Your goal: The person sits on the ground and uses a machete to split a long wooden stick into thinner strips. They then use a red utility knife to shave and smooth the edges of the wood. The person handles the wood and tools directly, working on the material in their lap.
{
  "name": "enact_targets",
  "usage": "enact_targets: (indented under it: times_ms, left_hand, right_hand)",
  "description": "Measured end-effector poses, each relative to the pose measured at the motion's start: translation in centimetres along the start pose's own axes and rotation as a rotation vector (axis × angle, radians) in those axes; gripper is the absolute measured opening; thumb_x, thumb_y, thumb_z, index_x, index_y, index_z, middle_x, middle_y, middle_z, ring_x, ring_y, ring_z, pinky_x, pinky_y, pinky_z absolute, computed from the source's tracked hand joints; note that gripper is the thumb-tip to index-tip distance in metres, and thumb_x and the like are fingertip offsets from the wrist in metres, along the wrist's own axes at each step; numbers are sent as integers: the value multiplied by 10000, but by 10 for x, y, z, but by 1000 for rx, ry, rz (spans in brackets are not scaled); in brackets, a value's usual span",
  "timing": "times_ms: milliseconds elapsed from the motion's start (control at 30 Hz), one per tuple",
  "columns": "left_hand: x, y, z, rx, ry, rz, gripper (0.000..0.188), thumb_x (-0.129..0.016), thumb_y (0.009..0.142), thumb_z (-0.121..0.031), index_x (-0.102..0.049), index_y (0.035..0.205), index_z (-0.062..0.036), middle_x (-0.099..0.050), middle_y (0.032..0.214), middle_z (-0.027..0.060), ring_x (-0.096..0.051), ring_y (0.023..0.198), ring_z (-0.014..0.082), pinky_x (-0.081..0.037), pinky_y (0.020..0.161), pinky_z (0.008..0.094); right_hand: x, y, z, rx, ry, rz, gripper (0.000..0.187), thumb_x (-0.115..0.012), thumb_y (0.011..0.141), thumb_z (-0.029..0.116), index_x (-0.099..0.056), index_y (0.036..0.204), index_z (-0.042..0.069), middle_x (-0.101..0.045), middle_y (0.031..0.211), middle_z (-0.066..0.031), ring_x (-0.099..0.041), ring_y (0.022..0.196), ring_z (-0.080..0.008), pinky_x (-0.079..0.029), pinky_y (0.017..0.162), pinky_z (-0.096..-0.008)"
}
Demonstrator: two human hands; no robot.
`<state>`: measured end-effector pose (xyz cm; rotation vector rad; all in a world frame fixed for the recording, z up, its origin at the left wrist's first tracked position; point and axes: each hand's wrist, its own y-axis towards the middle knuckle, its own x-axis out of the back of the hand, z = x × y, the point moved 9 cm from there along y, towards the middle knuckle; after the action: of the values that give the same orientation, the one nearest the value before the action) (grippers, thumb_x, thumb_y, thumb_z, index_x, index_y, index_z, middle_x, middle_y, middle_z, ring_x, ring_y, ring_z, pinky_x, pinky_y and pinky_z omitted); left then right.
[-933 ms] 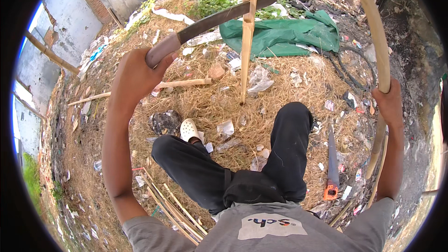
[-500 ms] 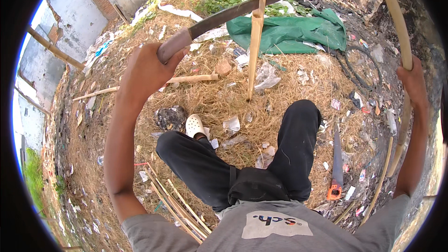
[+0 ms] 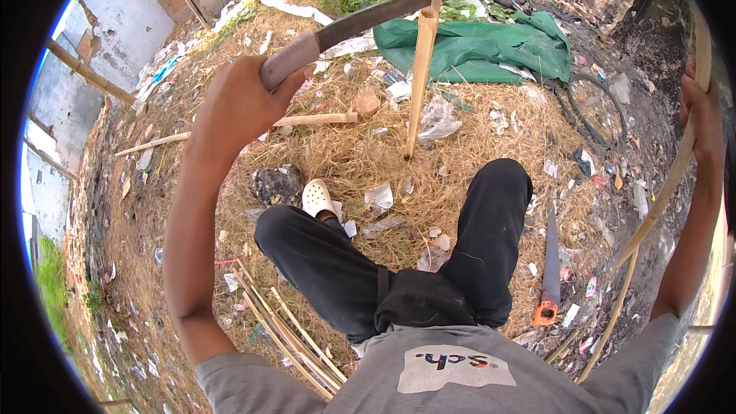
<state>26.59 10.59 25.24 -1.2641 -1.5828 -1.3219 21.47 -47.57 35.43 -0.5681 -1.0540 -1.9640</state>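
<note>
My left hand (image 3: 236,107) is closed round the wooden handle of a machete (image 3: 372,18), raised with its blade pointing right. The blade crosses an upright split bamboo piece (image 3: 423,61), which covers part of it; whether the blade sits in the split or behind it I cannot tell. The bamboo's lower end meets the dry grass in front of my knees. Far to the right, my right hand (image 3: 703,119) grips a curved bamboo pole (image 3: 665,198), slanting down toward my side; its upper end runs out toward the dark rim.
A handsaw (image 3: 550,268) with an orange handle lies right of my leg. Cut bamboo strips (image 3: 290,336) lie at my left, and a thin pole (image 3: 310,119) lies ahead. Beyond are a green sheet (image 3: 483,50), a black hose (image 3: 613,111) and a dark stone (image 3: 276,185). Litter covers the grass.
My right hand has shifted outward to the right and slightly down, and the pole in it has tilted more. The left hand and machete have barely moved; the upright bamboo leans slightly further right.
</note>
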Motion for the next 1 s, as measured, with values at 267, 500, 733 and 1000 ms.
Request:
enact_targets:
  times_ms: [267,500,733,1000]
  left_hand:
    - [-1,-3,-15,-16,-82,-9,481,-701,811,-424,-674,729,49,-596,568,209,-626,547,359,-483,565,442]
    - [-3,1,-15,-61,-48,20,543,-667,858,-476,-658,744,55,-553,494,106,-570,447,199,-446,467,363]
    - [-1,-3,-19,-71,12,-24,533,-672,849,-477,-663,750,47,-586,557,134,-587,507,240,-450,511,389]
    - [-1,1,-15,-54,-42,-19,465,-707,795,-420,-672,736,40,-606,593,218,-635,578,369,-491,570,441]
  right_hand:
    - [-142,-117,55,285,-441,202,446,-610,749,196,-532,1136,-12,-586,843,-118,-602,826,-232,-477,768,-355]
    - [4,8,42,-95,273,17,217,-576,762,137,-437,896,38,-450,649,-57,-452,560,-181,-387,515,-314]
    - [-136,-38,10,-23,-361,182,474,-650,742,179,-531,1143,-44,-589,884,-146,-591,843,-256,-469,776,-365]
    - [4,34,42,-17,168,-23,399,-662,782,217,-589,1126,28,-508,683,16,-494,592,-111,-415,557,-276]
